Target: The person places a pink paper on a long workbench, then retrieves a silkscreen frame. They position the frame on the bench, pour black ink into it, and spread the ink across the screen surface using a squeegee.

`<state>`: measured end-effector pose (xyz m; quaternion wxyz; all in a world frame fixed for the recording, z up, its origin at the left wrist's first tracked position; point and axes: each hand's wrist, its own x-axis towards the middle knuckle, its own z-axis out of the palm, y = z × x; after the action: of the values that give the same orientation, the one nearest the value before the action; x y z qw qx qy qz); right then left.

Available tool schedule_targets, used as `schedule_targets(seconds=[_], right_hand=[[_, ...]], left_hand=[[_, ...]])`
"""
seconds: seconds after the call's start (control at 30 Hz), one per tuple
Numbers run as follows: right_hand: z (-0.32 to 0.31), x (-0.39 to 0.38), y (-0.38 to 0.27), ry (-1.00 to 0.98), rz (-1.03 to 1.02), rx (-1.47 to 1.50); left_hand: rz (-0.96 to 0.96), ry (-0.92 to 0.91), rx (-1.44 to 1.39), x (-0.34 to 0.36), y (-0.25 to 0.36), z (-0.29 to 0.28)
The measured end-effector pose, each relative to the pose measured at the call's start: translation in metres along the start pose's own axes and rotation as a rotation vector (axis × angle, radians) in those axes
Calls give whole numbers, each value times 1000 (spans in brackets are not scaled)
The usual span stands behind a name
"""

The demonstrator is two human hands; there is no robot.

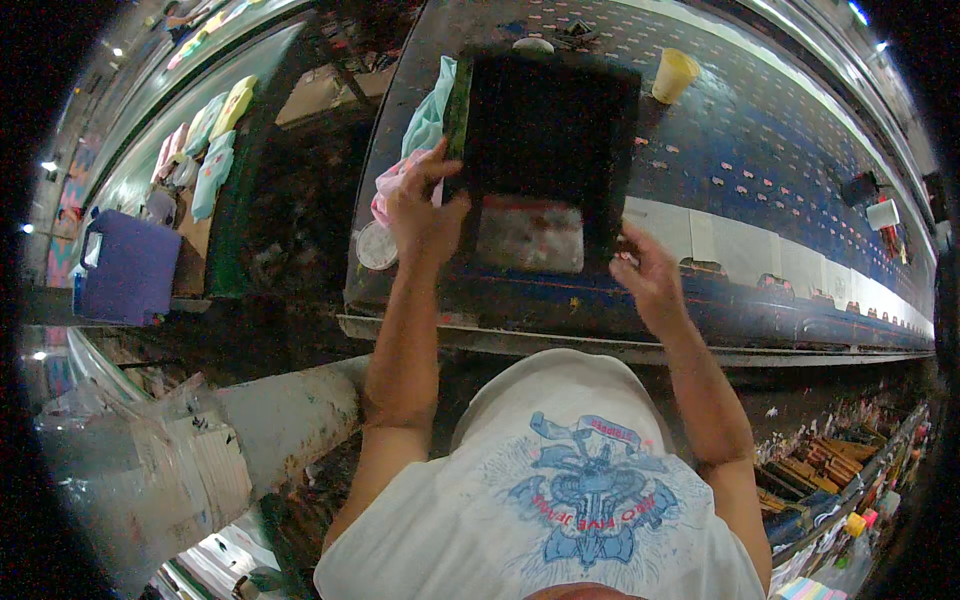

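Observation:
A dark rectangular screen-printing frame (552, 130) is held over the long dark table, with a paler, reddish-smeared window in its near part. My left hand (428, 208) grips its left edge, thumb and fingers around the side. At the near right corner, the curled fingers of my right hand (648, 272) hold the opposite edge. Just left of the frame lie a turquoise cloth (432, 108) and a pink cloth (384, 190), partly behind my left hand. Beside my left wrist sits a round whitish lid or tub (376, 246). The frame hides the table surface under it.
Rows of small printed motifs cover the table (790, 140), with a pale strip (765, 248) near its front. A yellow cup (676, 75) stands beyond the frame. Left are a purple crate (128, 265) and a thick grey pipe (290, 410). Wooden-handled tools (825, 460) lie lower right.

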<state>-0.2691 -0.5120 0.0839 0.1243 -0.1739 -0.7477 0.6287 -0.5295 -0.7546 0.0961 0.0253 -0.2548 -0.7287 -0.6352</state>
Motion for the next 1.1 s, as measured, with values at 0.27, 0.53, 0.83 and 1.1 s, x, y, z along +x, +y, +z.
schedule_targets(seconds=[0.27,0.53,0.83,1.1], right_hand=[[25,-47,60,-48,-6,-279],[27,-45,49,-26,96,-294],[54,-35,9,17,-472,-650],[86,-7,-10,-342,-580,-891]], left_hand=[[-165,-31,-115,-91,-70,-12],[-262,-34,-124,-98,-79,-12],[-280,-23,-89,-101,-96,-7],[-406,-55,-128,-96,-93,-5]])
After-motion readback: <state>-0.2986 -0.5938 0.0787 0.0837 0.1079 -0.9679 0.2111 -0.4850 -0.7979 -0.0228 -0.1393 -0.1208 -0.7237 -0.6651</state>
